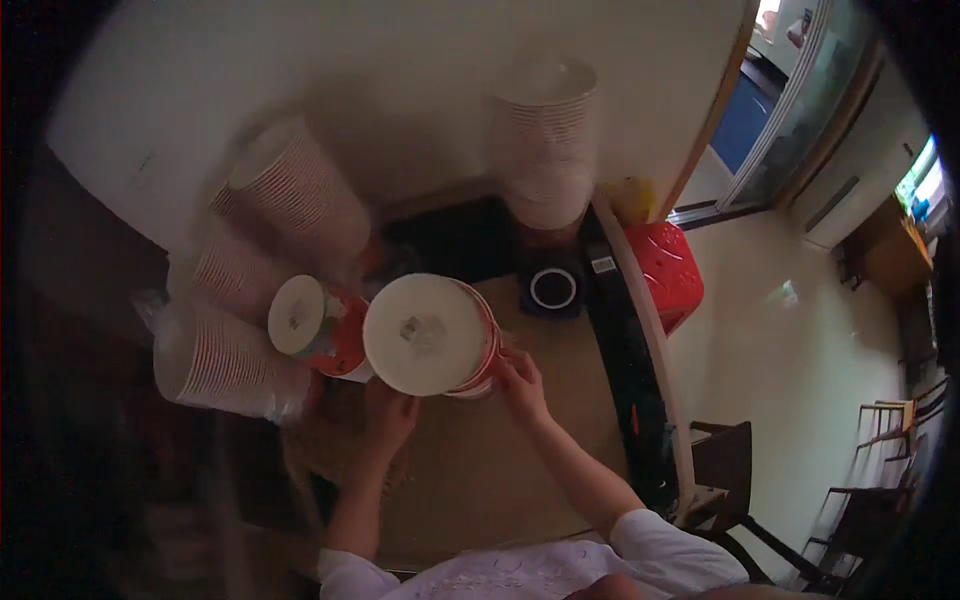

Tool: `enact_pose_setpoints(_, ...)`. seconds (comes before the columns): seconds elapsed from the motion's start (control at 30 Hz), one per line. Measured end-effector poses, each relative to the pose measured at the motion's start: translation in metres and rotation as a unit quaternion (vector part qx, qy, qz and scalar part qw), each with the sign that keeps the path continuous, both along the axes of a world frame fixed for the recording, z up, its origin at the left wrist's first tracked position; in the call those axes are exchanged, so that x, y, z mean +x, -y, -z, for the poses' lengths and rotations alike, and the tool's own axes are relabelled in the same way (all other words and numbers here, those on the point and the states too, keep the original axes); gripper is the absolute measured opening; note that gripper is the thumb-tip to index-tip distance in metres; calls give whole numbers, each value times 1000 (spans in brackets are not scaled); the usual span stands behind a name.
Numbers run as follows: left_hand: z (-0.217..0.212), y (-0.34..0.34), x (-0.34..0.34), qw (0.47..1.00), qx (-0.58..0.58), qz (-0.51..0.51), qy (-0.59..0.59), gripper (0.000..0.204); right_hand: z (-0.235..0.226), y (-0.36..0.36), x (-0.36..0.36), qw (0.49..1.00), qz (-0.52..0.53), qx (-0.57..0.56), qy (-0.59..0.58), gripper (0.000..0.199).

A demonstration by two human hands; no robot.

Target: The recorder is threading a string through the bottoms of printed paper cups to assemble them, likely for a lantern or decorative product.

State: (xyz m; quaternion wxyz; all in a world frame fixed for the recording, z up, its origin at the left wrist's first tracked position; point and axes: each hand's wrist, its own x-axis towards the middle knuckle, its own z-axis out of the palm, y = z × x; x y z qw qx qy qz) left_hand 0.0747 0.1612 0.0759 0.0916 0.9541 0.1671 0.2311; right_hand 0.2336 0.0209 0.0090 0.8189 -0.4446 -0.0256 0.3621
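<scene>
Between my hands is a round tub [425,335] with a pale white top face and red-and-white sides, tilted toward me over the table. My right hand [520,385] grips its right side, fingers bent around the rim. Below its lower left edge, my left hand [391,408] is closed on it, some fingers hidden beneath. Just left of it stands a similar tub [297,317] with a pale round top, beside a red container [350,335]. A small greyish patch shows at the centre of each pale top.
Tall stacks of nested white tubs [305,190] lean at the left, one stack [225,365] in clear plastic. Another tall stack [547,150] stands by the wall. A dark square device with a white ring [553,289] lies at the back right. A red stool [664,270] and dark chair [722,465] stand right of the table.
</scene>
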Motion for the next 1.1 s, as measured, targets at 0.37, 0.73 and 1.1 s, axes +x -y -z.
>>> enact_pose_setpoints(0.37, 4, 10, -3, 983, -121, -97, 96, 20, -49, -4, 9, 996, -46, -73, -29, 13)
enact_pose_setpoints(0.73, -6, 21, 5, 993, -99, -70, 5, 14, -2, -7, 19, 994, -32, -93, -38, 17)
enact_pose_setpoints(1.1, 37, 15, -10, 974, -196, -67, 88, 17, 13, -9, 19, 986, -22, -145, 75, 19)
